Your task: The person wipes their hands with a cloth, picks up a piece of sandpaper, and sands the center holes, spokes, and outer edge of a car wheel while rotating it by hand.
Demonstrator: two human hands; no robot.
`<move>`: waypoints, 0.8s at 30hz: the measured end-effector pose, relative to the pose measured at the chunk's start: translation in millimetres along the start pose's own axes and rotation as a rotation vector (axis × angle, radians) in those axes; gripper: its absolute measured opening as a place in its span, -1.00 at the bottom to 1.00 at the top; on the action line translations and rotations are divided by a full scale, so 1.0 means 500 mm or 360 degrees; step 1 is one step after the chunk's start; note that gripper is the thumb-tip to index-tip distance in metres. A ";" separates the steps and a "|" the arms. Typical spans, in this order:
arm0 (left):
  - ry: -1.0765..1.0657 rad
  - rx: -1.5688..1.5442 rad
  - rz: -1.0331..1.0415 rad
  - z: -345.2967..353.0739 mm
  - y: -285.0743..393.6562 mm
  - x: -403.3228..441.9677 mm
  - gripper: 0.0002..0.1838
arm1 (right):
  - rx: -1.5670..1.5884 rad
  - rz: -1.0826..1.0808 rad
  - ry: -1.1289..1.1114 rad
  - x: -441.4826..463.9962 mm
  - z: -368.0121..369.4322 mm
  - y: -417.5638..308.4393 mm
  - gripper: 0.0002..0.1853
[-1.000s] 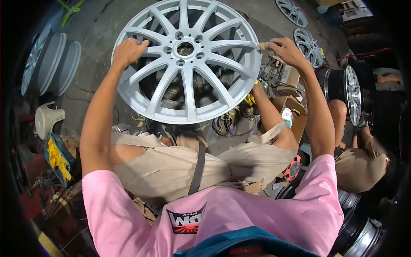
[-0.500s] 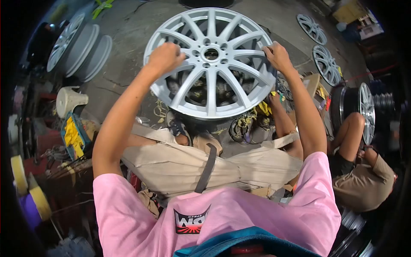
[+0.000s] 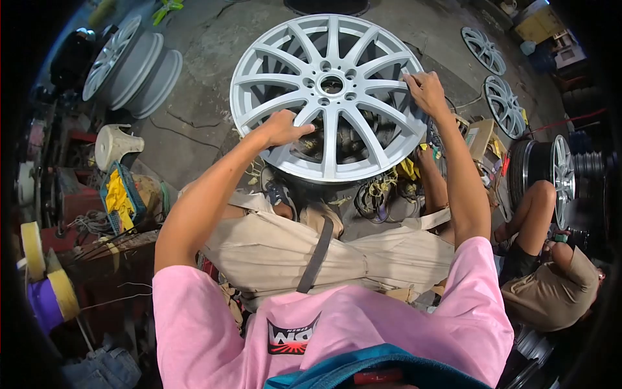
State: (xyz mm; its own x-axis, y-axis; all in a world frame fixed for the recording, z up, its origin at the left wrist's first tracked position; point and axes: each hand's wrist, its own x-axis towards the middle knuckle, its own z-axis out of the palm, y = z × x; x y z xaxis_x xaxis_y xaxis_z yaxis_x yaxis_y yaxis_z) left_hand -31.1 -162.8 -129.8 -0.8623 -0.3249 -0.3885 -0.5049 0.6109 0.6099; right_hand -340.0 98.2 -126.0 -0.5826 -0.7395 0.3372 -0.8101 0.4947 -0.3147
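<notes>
A silver multi-spoke alloy wheel rim (image 3: 332, 139) lies face up in front of me, with an open round centre hole and several bolt holes. My left hand (image 3: 283, 128) is at a spoke on its lower left, fingers curled down and thumb pointing right. Whatever may be under those fingers is hidden. At the wheel's right edge my right hand (image 3: 426, 92) is closed, with its bent fingers over the outer lip. Below the rim, the support is mostly hidden behind the spokes. A beige apron (image 3: 259, 249) with a dark strap covers my lap.
Several silver rims (image 3: 116, 65) stand at the left, near a cream stool (image 3: 116, 146) and a basket with yellow cloth (image 3: 120, 198). More rims (image 3: 504, 107) lie to the right. Another person (image 3: 551, 292) sits at the right beside a tyre (image 3: 521, 168).
My left hand has moved down and to the right, from the upper-left spokes to a lower-left spoke. My right hand stays at the right edge. The view has shifted slightly.
</notes>
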 end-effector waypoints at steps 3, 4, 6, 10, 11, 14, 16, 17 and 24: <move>-0.0087 -0.0173 -0.0069 -0.015 0.008 0.021 -0.39 | 0.0042 0.0054 0.0016 -0.006 0.001 -0.002 -0.64; -0.0042 -0.0064 -0.0085 -0.017 0.014 0.028 -0.38 | 0.0029 0.0016 0.0005 -0.014 -0.003 0.000 -0.64; -0.0025 -0.0005 -0.0068 -0.018 0.016 0.033 -0.36 | 0.0012 -0.0022 -0.0012 -0.037 -0.019 -0.007 -0.64; 0.0009 0.0203 0.0022 -0.031 0.012 0.035 -0.33 | -0.0005 0.0139 0.0024 -0.133 -0.044 -0.067 -0.62; 0.0010 0.0208 0.0020 -0.029 -0.007 0.057 -0.29 | -0.0039 0.0218 0.0077 -0.164 -0.041 -0.074 -0.63; 0.0161 0.0518 0.0022 -0.068 0.025 0.083 -0.26 | 0.0038 0.0451 0.0118 -0.256 -0.064 -0.138 -0.68; 0.0226 0.0681 0.0140 -0.098 0.042 0.120 -0.22 | 0.0080 0.0368 0.0170 -0.318 -0.056 -0.155 -0.67; 0.0278 0.0779 0.0217 -0.111 0.048 0.138 -0.17 | 0.0049 0.0403 0.0182 -0.337 -0.066 -0.166 -0.67; 0.0426 0.0856 0.0298 -0.123 0.068 0.172 -0.06 | 0.0787 0.0964 0.0219 -0.342 -0.192 -0.149 -0.65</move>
State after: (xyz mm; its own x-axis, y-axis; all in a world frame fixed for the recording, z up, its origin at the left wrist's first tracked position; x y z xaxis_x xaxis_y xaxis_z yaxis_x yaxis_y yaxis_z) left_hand -124.9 -214.7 -100.0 -0.9493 -0.3039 -0.0801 -0.3138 0.9301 0.1908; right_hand -186.3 231.7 -75.2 -0.9416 -0.3277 0.0779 -0.2454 0.5089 -0.8251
